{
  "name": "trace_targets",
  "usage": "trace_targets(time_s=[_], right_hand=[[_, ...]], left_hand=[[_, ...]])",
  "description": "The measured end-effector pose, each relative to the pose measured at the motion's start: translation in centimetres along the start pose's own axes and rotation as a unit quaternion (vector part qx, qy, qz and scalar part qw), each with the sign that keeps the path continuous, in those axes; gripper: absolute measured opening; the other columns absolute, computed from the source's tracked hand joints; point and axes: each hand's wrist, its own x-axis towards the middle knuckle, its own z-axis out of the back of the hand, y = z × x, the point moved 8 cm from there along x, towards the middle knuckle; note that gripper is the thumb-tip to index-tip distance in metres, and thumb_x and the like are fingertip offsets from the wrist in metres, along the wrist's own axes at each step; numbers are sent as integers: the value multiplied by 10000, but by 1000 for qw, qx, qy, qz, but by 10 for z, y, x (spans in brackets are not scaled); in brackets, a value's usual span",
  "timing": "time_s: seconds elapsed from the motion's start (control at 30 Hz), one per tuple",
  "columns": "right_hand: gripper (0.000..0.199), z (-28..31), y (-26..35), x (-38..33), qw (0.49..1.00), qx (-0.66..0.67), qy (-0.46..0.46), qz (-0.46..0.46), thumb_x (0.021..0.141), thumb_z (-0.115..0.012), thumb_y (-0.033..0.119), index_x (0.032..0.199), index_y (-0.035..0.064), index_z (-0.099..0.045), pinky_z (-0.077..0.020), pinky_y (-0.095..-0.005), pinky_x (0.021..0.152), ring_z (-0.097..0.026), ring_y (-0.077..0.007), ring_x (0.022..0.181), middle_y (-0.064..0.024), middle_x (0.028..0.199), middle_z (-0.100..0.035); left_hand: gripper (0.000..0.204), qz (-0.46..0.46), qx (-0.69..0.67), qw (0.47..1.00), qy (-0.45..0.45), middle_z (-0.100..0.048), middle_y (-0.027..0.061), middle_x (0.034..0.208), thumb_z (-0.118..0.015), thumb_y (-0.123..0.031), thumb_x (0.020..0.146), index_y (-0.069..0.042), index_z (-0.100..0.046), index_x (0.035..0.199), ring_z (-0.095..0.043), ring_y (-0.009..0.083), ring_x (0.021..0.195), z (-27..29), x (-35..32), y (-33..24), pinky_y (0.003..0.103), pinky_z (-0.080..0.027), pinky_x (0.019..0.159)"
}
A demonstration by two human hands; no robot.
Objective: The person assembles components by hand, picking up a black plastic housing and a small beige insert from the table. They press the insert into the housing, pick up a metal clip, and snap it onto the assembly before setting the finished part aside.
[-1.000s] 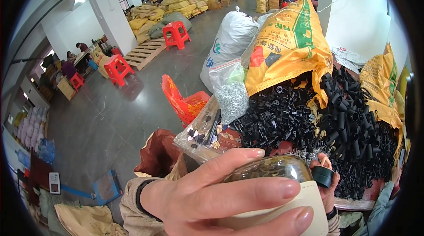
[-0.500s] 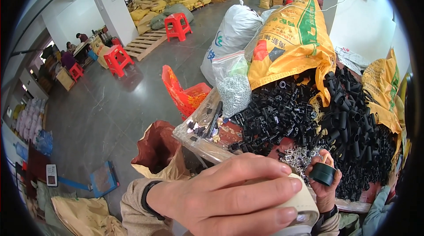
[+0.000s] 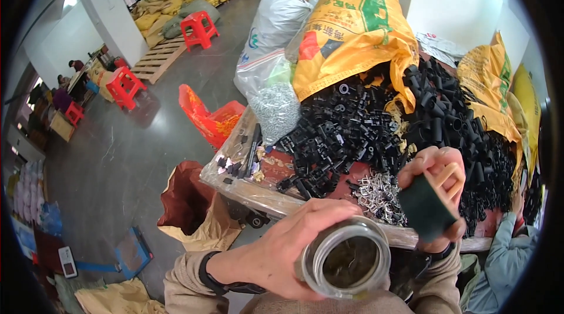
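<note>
My left hand (image 3: 288, 246) is wrapped round a clear wide-mouthed jar (image 3: 376, 249) in front of my body. Its mouth is uncovered and faces up toward me, and something dark shows inside. To its right, a dark green lid (image 3: 424, 208) with a beige loop (image 3: 449, 180) is in the fingers of my right hand (image 3: 442, 164). Lid and jar are apart. Just beyond them, small silvery metal clips (image 3: 379, 196) lie heaped on the table (image 3: 264, 203).
Black plastic parts (image 3: 341, 138) and black tubes (image 3: 443, 114) are piled behind, spilling from a yellow woven sack (image 3: 358, 26). A bag of metal pieces (image 3: 275, 111) stands beside them. An open paper sack (image 3: 197, 211) is at left. Another person's sleeve (image 3: 499, 261) shows at right.
My left hand has lowered and tipped the jar so its open mouth now shows. My right hand has raised the lid closer to me and turned it. The view has shifted.
</note>
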Motion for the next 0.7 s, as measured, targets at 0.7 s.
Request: trace_targets(time_s=[0.7], right_hand=[[637, -46, -10, -38, 901, -346, 201, 167, 546, -799, 254, 1040, -55, -543, -471, -335, 731, -553, -281, 881, -192, 1010, -536]], left_hand=[[857, 47, 125, 991, -17, -450, 179, 1134, -785, -166, 507, 7, -326, 1209, -472, 346, 1030, -22, -6, 52, 378, -411, 858]])
